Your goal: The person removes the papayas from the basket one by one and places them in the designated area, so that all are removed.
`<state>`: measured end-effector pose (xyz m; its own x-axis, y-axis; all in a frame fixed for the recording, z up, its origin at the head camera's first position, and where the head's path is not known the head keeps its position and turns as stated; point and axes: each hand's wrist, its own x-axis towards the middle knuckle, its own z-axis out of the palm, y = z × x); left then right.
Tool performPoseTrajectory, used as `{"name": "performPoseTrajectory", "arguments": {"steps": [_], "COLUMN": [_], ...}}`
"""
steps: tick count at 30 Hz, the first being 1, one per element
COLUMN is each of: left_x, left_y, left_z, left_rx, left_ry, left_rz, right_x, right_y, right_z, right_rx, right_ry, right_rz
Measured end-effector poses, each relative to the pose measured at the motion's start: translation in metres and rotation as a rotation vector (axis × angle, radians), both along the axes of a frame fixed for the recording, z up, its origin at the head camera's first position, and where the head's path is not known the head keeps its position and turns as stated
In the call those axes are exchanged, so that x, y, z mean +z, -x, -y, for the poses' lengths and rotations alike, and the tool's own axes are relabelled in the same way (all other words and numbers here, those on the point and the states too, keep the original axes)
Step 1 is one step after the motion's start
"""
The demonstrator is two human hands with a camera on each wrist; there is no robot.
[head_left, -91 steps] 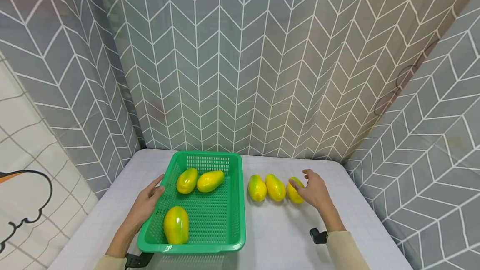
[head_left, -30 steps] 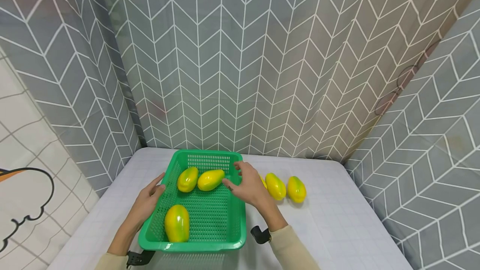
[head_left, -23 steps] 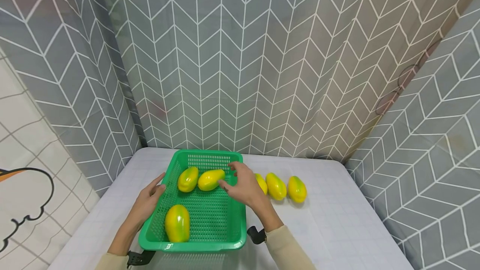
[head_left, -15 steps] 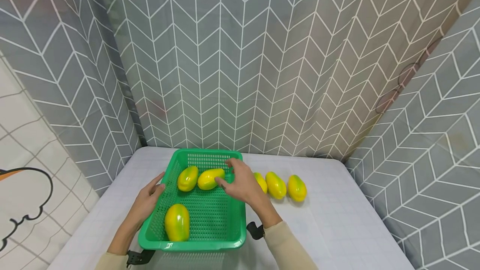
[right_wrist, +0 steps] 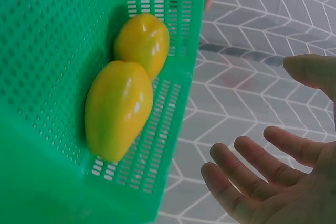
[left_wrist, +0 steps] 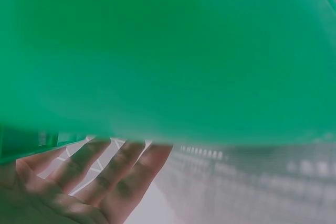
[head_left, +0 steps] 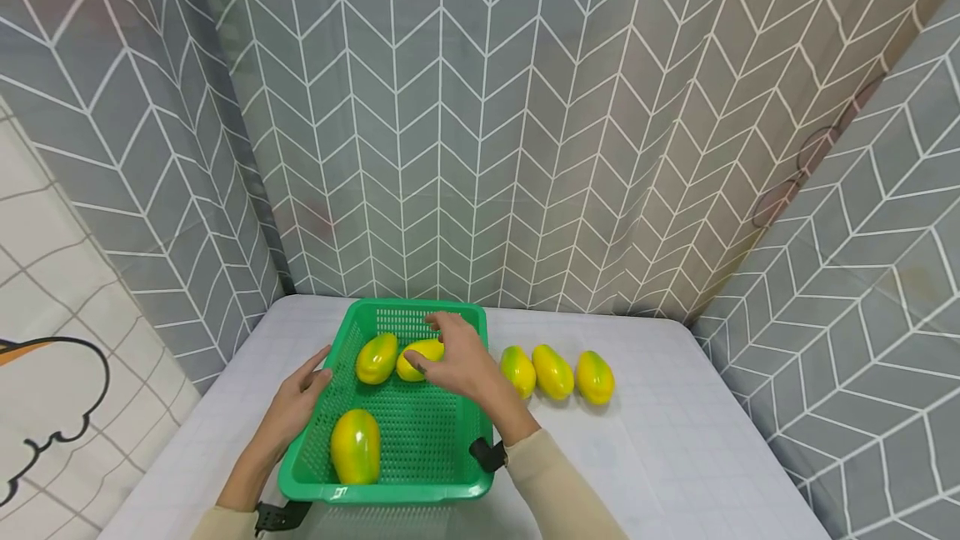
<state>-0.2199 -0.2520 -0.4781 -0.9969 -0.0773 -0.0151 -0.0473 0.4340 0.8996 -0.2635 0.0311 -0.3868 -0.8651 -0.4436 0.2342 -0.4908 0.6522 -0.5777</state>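
Observation:
A green perforated plastic basket [head_left: 420, 493] stands on the table with three glossy yellow-green, papaya-like fruits inside. One fruit [head_left: 356, 447] lies near its front left; a second fruit [head_left: 377, 359] and a third fruit [head_left: 420, 354] lie side by side toward the back. My left hand [head_left: 291, 407] touches the basket's left rim, its fingers [left_wrist: 126, 174] extended along the outside in the left wrist view. Over the basket's right part hovers my right hand [head_left: 463, 363], fingers [right_wrist: 252, 182] spread and nothing held. It partly hides the third fruit in the head view.
Three similar fruits, a left one [head_left: 518, 371], a middle one [head_left: 552, 372] and a right one [head_left: 596, 377], lie in a row right of the basket. The table [head_left: 637, 448] has a white cloth. Grey patterned curtains [head_left: 480, 148] enclose the back and sides.
My right hand has moved left from beside the rightmost fruit to over the basket, drifting slightly farther left in the last half second. My left hand, the basket and the fruits have stayed put.

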Motion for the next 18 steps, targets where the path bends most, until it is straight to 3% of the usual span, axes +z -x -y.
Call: {"name": "performPoseTrajectory", "arguments": {"steps": [18], "left_x": [-0.001], "left_y": [-0.002], "left_z": [0.0], "left_rx": [0.002], "left_ry": [-0.009], "left_rz": [-0.017], "right_x": [-0.02], "right_y": [-0.001], "right_z": [0.042], "right_rx": [0.07], "right_ry": [-0.105], "right_rz": [0.021]}}
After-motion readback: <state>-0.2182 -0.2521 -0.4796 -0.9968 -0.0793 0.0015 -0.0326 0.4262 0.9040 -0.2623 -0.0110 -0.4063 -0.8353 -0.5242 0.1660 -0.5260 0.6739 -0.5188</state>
